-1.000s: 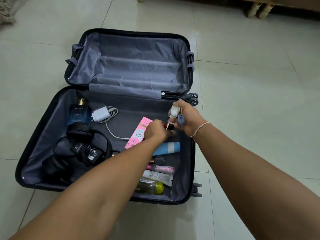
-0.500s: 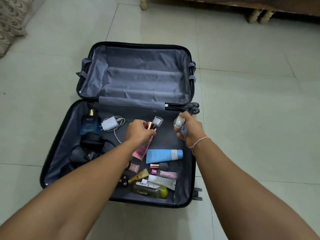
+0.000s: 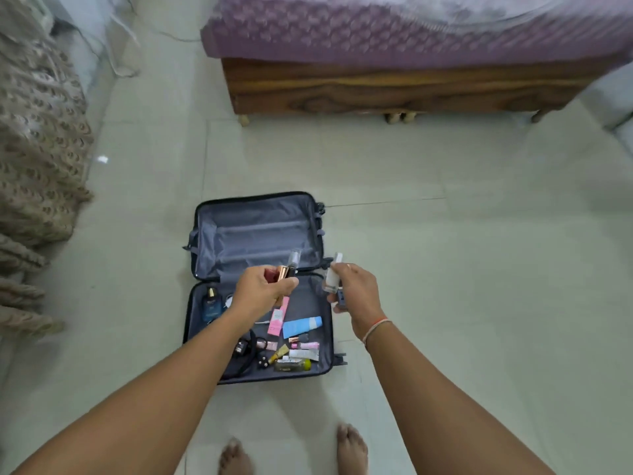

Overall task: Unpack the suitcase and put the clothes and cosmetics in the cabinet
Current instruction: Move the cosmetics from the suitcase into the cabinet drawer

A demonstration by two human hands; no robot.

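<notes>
The black suitcase [image 3: 198, 303] lies open on the floor, its grey-lined lid [image 3: 257, 231] bare. My left hand [image 3: 260, 291] grips small cosmetics above it, a rose-gold capped bottle [image 3: 286, 270] among them. Beside it, my right hand [image 3: 356, 294] holds a small white bottle [image 3: 333, 275] and a little grey-blue item. Left in the case are a pink box [image 3: 278, 316], a blue tube [image 3: 301, 326], a blue perfume bottle [image 3: 210, 303], a yellow-capped bottle [image 3: 293, 365], several small tubes and black headphones [image 3: 248, 351].
A wooden bed [image 3: 394, 90] with a purple cover stands across the back. A patterned curtain [image 3: 34, 166] hangs along the left. My bare feet [image 3: 351, 447] stand on pale floor tiles just before the suitcase. Open floor lies to the right.
The view has risen and pulled back from the suitcase. Both hands have lifted up out of the case with the cosmetics they hold, and the bed has come into sight.
</notes>
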